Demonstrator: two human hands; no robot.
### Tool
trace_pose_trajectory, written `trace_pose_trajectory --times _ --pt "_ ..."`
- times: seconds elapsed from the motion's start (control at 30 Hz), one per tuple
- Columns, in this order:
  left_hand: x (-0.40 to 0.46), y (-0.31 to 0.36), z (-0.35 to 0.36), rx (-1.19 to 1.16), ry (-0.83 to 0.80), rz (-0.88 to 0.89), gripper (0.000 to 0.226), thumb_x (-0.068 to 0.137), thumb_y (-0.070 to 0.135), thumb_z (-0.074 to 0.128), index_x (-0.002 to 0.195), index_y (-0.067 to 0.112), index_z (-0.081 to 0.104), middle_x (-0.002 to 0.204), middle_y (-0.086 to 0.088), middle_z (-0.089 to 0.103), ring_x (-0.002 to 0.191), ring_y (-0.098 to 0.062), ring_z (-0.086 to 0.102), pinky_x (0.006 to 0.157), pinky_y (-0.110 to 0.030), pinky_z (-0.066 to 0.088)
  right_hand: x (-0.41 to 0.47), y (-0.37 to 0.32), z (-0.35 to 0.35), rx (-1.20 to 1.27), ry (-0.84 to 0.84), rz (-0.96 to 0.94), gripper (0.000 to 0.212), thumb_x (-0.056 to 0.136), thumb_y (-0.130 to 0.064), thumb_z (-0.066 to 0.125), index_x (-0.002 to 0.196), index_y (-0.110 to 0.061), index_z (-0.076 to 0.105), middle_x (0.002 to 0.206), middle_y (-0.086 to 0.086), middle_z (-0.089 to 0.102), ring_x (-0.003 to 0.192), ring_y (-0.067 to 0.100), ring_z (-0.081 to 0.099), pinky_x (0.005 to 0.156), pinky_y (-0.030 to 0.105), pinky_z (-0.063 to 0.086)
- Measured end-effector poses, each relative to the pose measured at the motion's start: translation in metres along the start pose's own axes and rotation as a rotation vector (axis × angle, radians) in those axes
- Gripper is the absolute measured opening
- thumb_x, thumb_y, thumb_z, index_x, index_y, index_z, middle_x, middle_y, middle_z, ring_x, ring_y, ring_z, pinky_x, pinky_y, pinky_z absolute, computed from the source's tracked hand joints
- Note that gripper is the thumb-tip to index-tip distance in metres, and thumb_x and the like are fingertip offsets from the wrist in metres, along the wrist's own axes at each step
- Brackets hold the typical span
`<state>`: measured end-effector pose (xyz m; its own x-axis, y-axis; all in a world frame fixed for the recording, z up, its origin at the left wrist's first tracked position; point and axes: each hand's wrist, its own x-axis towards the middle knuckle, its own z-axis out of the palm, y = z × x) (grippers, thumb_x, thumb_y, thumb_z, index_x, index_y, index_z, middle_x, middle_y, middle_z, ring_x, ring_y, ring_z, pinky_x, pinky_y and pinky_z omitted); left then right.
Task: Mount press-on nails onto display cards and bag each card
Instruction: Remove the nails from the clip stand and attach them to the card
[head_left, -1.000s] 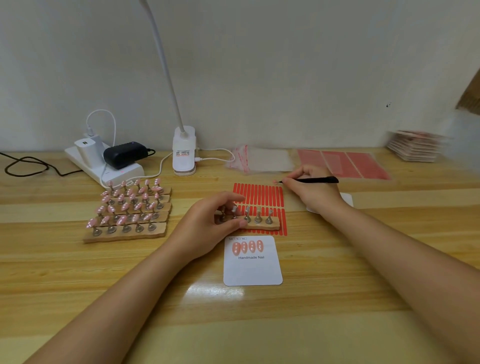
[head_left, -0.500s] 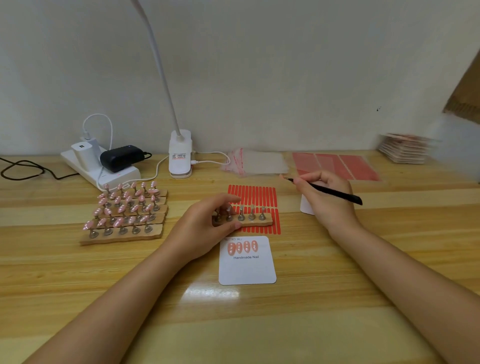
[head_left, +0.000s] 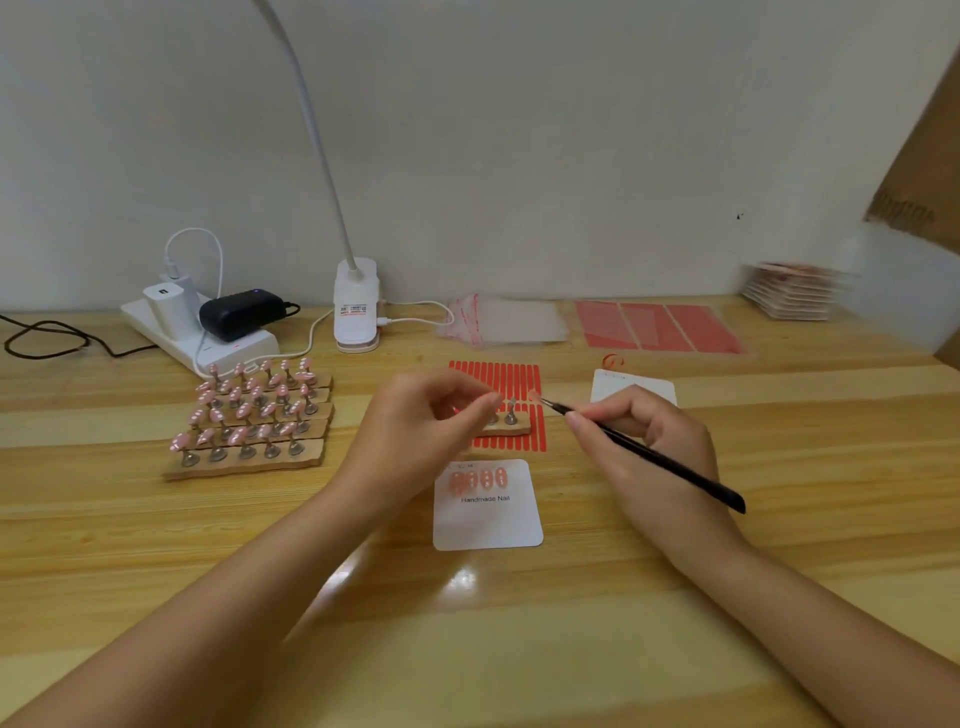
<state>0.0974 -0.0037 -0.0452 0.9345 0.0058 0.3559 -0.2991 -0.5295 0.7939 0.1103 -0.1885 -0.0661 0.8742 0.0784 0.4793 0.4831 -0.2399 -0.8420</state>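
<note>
Four pink nails sat on the display card at lower centre. Left hand pinched, probably, another small, light, slippery nail above the wooden holder strip; right hand gripped black tweezers, best closed on a nail's edges.

Bare worktop lies open in front of the display card, and wide to the right of it. On the left, rows of nail stands block the way, with a power strip and lamp base behind. The red sticker sheet, bags and a card stack crowd the back.
</note>
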Motion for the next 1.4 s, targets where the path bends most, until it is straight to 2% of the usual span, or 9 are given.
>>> trace_pose_trajectory --times 0.13,0.23,0.4,0.6,0.77,1.0,1.17,1.3,1.4 --pt "-0.010 0.008 0.005 -0.275 -0.098 -0.336 0.013 0.081 0.026 0.067 0.081 0.014 0.072 0.075 -0.007 0.072 0.052 -0.005 0.062 0.044 -0.019 0.050 -0.007 -0.001 0.004 -0.084 -0.023 -0.142 0.019 0.078 -0.009 0.072 0.071 -0.026 0.065 0.079 -0.016 0.071 0.083 -0.005 0.063 0.071 0.004 0.042" --pt "-0.016 0.008 0.003 -0.491 -0.092 -0.484 0.019 0.079 0.028 0.068 0.085 0.011 0.072 0.076 -0.003 0.073 0.058 -0.008 0.066 0.046 -0.019 0.050 -0.009 0.000 0.007 -0.254 -0.018 -0.398 0.002 0.076 -0.011 0.070 0.075 -0.013 0.069 0.082 -0.003 0.071 0.078 0.011 0.064 0.074 0.019 0.047" --pt "-0.020 0.007 0.005 -0.581 -0.094 -0.543 0.024 0.079 0.030 0.066 0.091 0.010 0.072 0.084 -0.003 0.074 0.067 -0.009 0.069 0.047 -0.017 0.049 -0.008 0.006 0.009 -0.426 -0.030 -0.689 0.013 0.083 -0.011 0.064 0.077 -0.002 0.070 0.084 0.006 0.071 0.071 0.022 0.066 0.071 0.034 0.047" --pt "-0.021 0.010 0.007 -0.650 -0.054 -0.548 0.023 0.079 0.028 0.067 0.088 0.007 0.073 0.070 0.000 0.072 0.059 -0.007 0.066 0.044 -0.017 0.048 -0.007 0.003 0.011 -0.550 -0.036 -0.802 0.013 0.084 -0.010 0.063 0.080 -0.001 0.072 0.079 0.005 0.069 0.069 0.015 0.061 0.074 0.026 0.044" --pt "-0.019 0.008 0.008 -0.706 -0.021 -0.553 0.013 0.080 0.019 0.067 0.081 0.008 0.073 0.077 -0.003 0.073 0.056 -0.005 0.063 0.045 -0.017 0.051 -0.007 0.001 0.012 -0.535 -0.023 -0.859 0.013 0.082 -0.008 0.063 0.078 0.000 0.072 0.077 0.005 0.069 0.072 0.009 0.052 0.073 0.024 0.042" --pt "-0.015 0.005 0.003 -0.768 -0.031 -0.569 0.011 0.077 0.016 0.067 0.084 0.008 0.072 0.078 -0.004 0.073 0.051 -0.003 0.059 0.044 -0.017 0.051 -0.012 0.002 0.010 -0.318 -0.065 -0.602 0.007 0.078 -0.015 0.071 0.078 -0.008 0.071 0.087 -0.002 0.071 0.079 0.011 0.066 0.070 0.035 0.051" --pt "-0.016 0.002 -0.007 -0.704 -0.132 -0.524 0.018 0.069 0.019 0.067 0.083 0.009 0.073 0.083 -0.005 0.073 0.049 -0.003 0.056 0.042 -0.016 0.050 -0.014 -0.007 0.006 0.022 -0.039 -0.208 0.008 0.085 -0.041 0.060 0.085 -0.034 0.060 0.080 -0.020 0.070 0.071 -0.005 0.065 0.063 0.005 0.043" --pt "-0.017 0.005 -0.006 -0.653 -0.250 -0.497 0.017 0.068 0.022 0.067 0.079 0.012 0.075 0.083 -0.005 0.073 0.048 -0.002 0.053 0.041 -0.016 0.047 -0.014 -0.006 0.003 0.107 -0.076 -0.161 0.037 0.088 -0.057 0.038 0.089 -0.030 0.062 0.072 -0.005 0.070 0.050 0.008 0.063 0.057 0.014 0.047" --pt "-0.018 0.007 -0.005 -0.607 -0.348 -0.473 0.018 0.069 0.024 0.067 0.079 0.012 0.075 0.081 -0.002 0.072 0.046 -0.002 0.049 0.039 -0.015 0.044 -0.013 -0.007 0.006 -0.001 -0.121 -0.254 0.015 0.090 -0.037 0.051 0.083 -0.030 0.062 0.076 -0.010 0.070 0.061 0.002 0.062 0.060 0.010 0.044"
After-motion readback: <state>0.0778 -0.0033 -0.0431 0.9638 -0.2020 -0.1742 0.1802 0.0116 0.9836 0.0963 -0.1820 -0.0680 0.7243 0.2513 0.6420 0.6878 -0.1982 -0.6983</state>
